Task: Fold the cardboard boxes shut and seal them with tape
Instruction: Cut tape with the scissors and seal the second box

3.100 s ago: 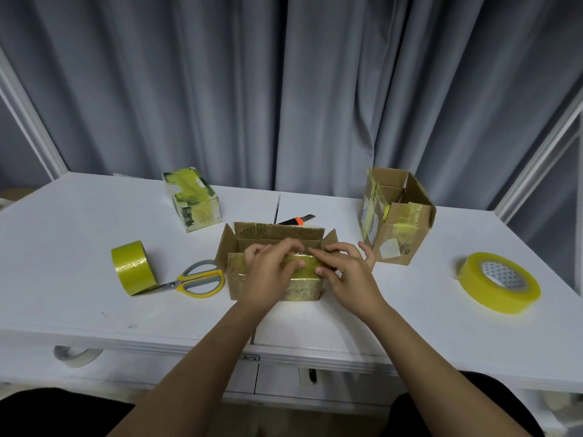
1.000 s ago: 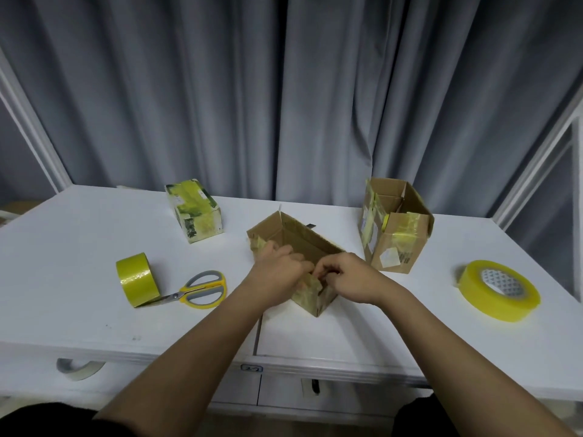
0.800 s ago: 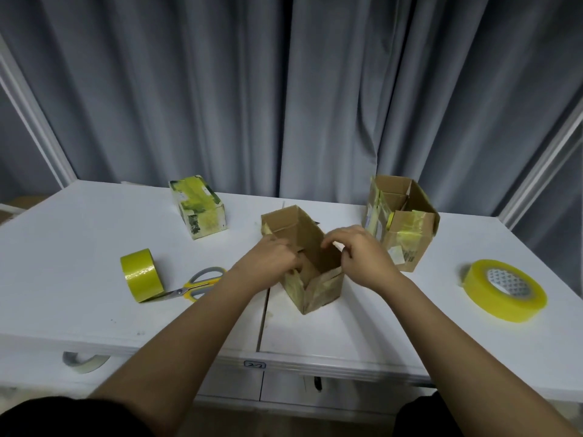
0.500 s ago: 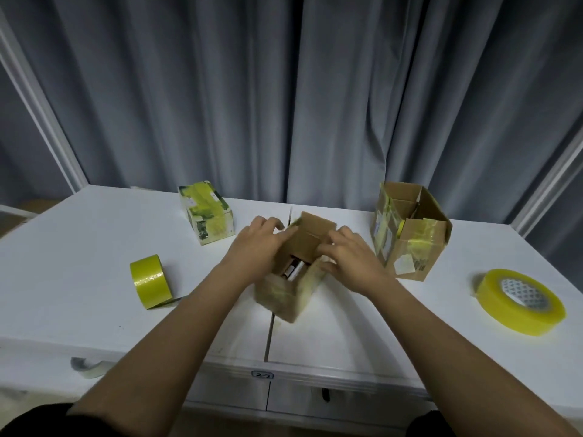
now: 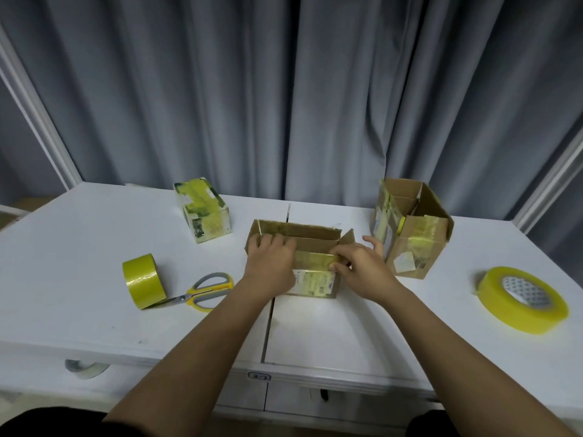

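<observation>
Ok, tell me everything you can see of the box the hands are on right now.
The middle cardboard box is brown corrugated card, low and wide, resting on the white table near its front-centre seam. Its top is open: the far flap stands up and a short flap sticks up at the right. Yellowish tape and a printed label cover its near face. The left hand lies over its left end; the right hand pinches the near flap at the right. It looks unsealed on top.

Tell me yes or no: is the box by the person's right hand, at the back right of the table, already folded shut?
No, the cardboard box at the right stands with its top flaps up, showing its open inside.
</observation>
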`<move>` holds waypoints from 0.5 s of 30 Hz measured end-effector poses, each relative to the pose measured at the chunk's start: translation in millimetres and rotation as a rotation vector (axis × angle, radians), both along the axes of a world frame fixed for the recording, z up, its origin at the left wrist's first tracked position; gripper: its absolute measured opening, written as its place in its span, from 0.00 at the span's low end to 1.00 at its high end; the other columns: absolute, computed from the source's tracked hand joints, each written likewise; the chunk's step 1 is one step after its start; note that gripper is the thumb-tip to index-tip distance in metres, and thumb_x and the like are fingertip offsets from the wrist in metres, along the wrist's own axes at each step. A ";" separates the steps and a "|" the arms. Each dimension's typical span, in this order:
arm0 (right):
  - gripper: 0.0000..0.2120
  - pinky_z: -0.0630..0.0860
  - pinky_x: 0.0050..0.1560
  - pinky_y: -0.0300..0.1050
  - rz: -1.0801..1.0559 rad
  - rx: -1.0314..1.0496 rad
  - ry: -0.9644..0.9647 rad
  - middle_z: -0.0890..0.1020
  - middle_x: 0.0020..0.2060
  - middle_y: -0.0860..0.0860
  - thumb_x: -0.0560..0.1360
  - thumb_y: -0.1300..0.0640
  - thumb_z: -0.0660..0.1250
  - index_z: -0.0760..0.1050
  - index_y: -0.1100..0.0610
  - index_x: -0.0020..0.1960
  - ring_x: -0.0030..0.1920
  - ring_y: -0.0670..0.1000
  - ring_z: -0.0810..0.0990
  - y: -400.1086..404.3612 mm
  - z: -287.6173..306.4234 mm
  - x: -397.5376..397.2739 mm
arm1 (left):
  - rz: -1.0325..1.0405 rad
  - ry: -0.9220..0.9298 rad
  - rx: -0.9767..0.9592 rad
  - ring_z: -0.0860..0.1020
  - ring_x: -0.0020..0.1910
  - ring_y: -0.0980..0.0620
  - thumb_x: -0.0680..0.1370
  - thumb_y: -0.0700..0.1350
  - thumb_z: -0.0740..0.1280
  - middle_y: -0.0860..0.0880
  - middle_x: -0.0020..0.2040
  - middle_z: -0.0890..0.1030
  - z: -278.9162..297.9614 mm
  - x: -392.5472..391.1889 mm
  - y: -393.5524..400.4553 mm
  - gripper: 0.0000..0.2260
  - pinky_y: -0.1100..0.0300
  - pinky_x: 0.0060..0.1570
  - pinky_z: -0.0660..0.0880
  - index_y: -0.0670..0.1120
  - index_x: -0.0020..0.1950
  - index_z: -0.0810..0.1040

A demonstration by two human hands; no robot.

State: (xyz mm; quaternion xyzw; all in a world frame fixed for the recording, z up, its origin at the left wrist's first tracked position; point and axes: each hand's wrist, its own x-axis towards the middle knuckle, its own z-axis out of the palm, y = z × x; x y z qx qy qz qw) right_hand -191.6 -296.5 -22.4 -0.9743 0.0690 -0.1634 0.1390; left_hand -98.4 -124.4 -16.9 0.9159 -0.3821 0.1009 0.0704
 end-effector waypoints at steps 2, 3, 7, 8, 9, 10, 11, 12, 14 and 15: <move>0.06 0.47 0.69 0.47 -0.015 0.084 -0.004 0.76 0.38 0.40 0.76 0.57 0.65 0.77 0.50 0.52 0.45 0.44 0.76 1.8 -6.1 -1.8 | -0.107 0.013 -0.027 0.70 0.62 0.47 0.76 0.46 0.61 0.50 0.59 0.75 -5.6 -6.2 -10.7 0.12 0.52 0.64 0.55 0.49 0.59 0.71; 0.05 0.48 0.67 0.46 -0.016 0.093 -0.016 0.77 0.38 0.40 0.77 0.57 0.65 0.77 0.49 0.51 0.45 0.44 0.76 2.8 -8.2 -2.4 | -0.148 0.050 -0.074 0.71 0.60 0.48 0.78 0.48 0.60 0.51 0.57 0.77 -7.1 -8.9 -15.7 0.10 0.53 0.61 0.56 0.49 0.58 0.72; 0.06 0.50 0.63 0.44 -0.050 0.054 -0.108 0.77 0.37 0.41 0.76 0.59 0.65 0.77 0.50 0.50 0.46 0.47 0.78 6.9 -15.1 -7.3 | -0.126 0.193 -0.228 0.74 0.53 0.51 0.80 0.50 0.61 0.53 0.47 0.80 -8.3 -4.4 -29.5 0.05 0.55 0.53 0.58 0.53 0.50 0.76; 0.06 0.50 0.62 0.44 -0.068 0.036 -0.126 0.78 0.37 0.42 0.76 0.59 0.65 0.77 0.51 0.50 0.46 0.48 0.78 7.8 -15.9 -8.5 | -0.117 0.190 -0.234 0.74 0.52 0.51 0.79 0.50 0.61 0.53 0.47 0.81 -8.7 -3.4 -31.2 0.05 0.56 0.52 0.58 0.54 0.49 0.76; 0.06 0.50 0.62 0.44 -0.086 0.021 -0.139 0.79 0.37 0.43 0.76 0.60 0.65 0.78 0.52 0.49 0.45 0.48 0.78 9.0 -16.2 -9.2 | -0.110 0.181 -0.238 0.74 0.52 0.51 0.79 0.51 0.61 0.53 0.46 0.81 -9.6 -2.8 -32.8 0.05 0.56 0.51 0.57 0.54 0.49 0.77; 0.06 0.50 0.62 0.44 -0.100 0.009 -0.152 0.81 0.38 0.44 0.75 0.60 0.65 0.78 0.52 0.49 0.45 0.49 0.79 10.7 -16.0 -9.4 | -0.108 0.167 -0.242 0.74 0.52 0.52 0.79 0.51 0.61 0.54 0.47 0.80 -10.5 -2.5 -34.2 0.05 0.57 0.51 0.56 0.54 0.49 0.77; 0.06 0.49 0.63 0.44 -0.112 0.001 -0.164 0.82 0.38 0.45 0.75 0.61 0.65 0.78 0.53 0.49 0.46 0.49 0.79 12.7 -15.3 -9.6 | -0.110 0.151 -0.247 0.73 0.54 0.52 0.79 0.51 0.61 0.54 0.48 0.80 -11.8 -2.9 -34.7 0.06 0.57 0.51 0.55 0.54 0.50 0.77; 0.07 0.50 0.63 0.46 -0.127 -0.008 -0.179 0.82 0.39 0.46 0.74 0.61 0.65 0.79 0.53 0.49 0.47 0.50 0.79 14.8 -15.2 -9.5 | -0.121 0.138 -0.254 0.73 0.57 0.53 0.79 0.51 0.61 0.55 0.51 0.80 -13.6 -3.4 -34.0 0.06 0.57 0.54 0.54 0.54 0.52 0.77; 0.12 0.52 0.64 0.50 -0.165 -0.056 -0.225 0.82 0.45 0.47 0.71 0.62 0.67 0.79 0.53 0.54 0.53 0.52 0.77 21.6 -15.5 -10.5 | -0.177 0.131 -0.301 0.68 0.65 0.54 0.80 0.49 0.61 0.56 0.63 0.74 -17.0 -4.1 -26.3 0.12 0.57 0.64 0.48 0.53 0.62 0.75; 0.17 0.54 0.64 0.52 -0.183 -0.084 -0.249 0.81 0.51 0.49 0.69 0.62 0.67 0.78 0.53 0.57 0.56 0.54 0.74 27.0 -15.8 -11.5 | -0.205 0.131 -0.336 0.64 0.69 0.55 0.79 0.48 0.62 0.55 0.68 0.70 -17.7 -4.7 -18.9 0.16 0.57 0.68 0.43 0.52 0.68 0.71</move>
